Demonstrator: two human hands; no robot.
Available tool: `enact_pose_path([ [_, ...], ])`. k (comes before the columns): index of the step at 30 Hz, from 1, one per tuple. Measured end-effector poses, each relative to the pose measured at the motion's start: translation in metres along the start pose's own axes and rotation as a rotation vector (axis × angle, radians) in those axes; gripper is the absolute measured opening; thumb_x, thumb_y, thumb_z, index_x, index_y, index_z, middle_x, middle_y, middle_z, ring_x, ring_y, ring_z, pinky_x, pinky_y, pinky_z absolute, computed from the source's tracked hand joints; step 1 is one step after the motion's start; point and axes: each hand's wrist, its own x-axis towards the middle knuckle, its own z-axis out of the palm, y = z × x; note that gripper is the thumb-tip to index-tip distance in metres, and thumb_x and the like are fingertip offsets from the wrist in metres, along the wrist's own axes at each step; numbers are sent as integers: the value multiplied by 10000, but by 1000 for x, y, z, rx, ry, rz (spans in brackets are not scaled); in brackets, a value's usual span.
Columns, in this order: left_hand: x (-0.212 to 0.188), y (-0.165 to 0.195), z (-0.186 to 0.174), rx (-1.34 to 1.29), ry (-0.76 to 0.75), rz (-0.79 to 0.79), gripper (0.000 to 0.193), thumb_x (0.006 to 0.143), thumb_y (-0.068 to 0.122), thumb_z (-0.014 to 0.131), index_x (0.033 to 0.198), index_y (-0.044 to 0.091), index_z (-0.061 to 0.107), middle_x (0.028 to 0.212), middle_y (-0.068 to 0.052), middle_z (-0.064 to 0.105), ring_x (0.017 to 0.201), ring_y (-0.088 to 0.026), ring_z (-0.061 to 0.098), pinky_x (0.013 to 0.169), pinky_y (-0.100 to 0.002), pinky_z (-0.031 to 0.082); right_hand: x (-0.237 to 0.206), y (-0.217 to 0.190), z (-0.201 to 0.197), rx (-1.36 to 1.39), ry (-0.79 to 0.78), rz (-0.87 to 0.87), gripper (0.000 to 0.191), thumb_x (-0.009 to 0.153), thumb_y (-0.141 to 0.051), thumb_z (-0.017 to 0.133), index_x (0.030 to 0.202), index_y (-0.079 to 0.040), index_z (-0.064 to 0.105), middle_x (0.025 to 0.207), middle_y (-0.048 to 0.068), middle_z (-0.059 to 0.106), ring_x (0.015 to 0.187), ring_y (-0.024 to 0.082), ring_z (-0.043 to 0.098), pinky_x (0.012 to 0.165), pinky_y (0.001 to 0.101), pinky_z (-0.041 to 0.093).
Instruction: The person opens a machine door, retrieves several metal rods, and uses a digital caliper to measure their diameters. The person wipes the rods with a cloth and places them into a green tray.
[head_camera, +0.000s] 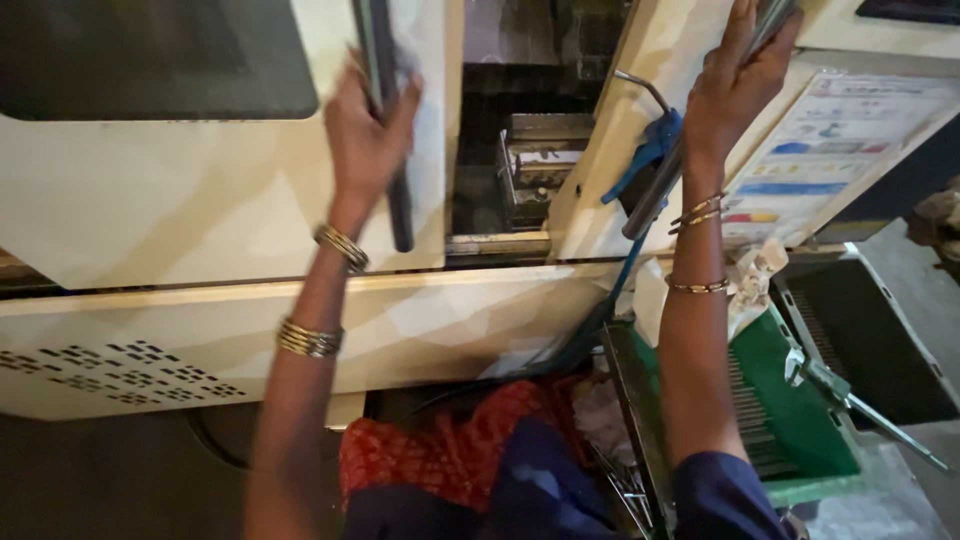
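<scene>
Gripping both door handles, you have the two cream-coloured sliding guard doors of the machine parted, with a narrow gap between them. Your left hand (368, 135) is closed around the dark vertical bar handle (385, 120) on the left door panel (200, 200), which carries a dark tinted window at its far left. Your right hand (735, 85) is wrapped around the shiny metal bar handle (700, 120) on the right door panel (660, 60), which sits tilted in the view. Just beside that handle, a blue lever-type nozzle on a blue hose (650, 150) hangs against the door.

Between the doors you can see the grey metal mould block (540, 165) inside the dark chamber. To the near right sit a green slotted plastic tray (790, 400) and a metal rod tool (860, 405) lying across it.

Judging from the grip and the gap, the step in hand is working the doors, though one frame cannot say whether they are opening or closing. The next move calls for an even pull on both handles, keeping the hose and your bangles (310, 340) clear of the door edges.
</scene>
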Motion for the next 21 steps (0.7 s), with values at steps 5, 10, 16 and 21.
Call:
enact_pose_path([
  [5, 60, 1, -39, -418, 48, 45, 291, 1059, 196, 684, 1163, 35, 466, 713, 22, 578, 568, -100, 599, 456, -263, 490, -10, -35, 1, -384, 119, -154, 350, 1146, -297, 704, 1351, -48, 568, 993, 29, 735, 838, 115, 629, 760, 271, 537],
  [10, 56, 9, -79, -398, 165, -191, 322, 1109, 302, 735, 1081, 76, 508, 627, 36, 437, 464, -71, 417, 406, -259, 304, -54, -83, 41, -256, 415, -337, 341, 1100, -222, 627, 1371, -57, 503, 1293, 87, 588, 1255, 248, 574, 1091, 355, 480],
  [16, 58, 18, -111, -196, 343, -184, 377, 1074, 357, 745, 935, 85, 525, 626, 22, 485, 455, -66, 464, 402, -259, 366, -118, -73, 175, -202, -233, -223, 95, 1016, -128, 730, 1079, -68, 693, 1072, 97, 675, 1044, 276, 648, 922, 383, 519],
  [21, 47, 0, -126, -39, 366, -54, 375, 1087, 376, 700, 953, 43, 594, 766, -17, 655, 508, -69, 511, 455, -251, 389, -107, 11, 296, 147, -442, 401, 391, 998, -353, 713, 1199, -19, 684, 1015, 69, 675, 899, 169, 606, 767, 318, 498],
])
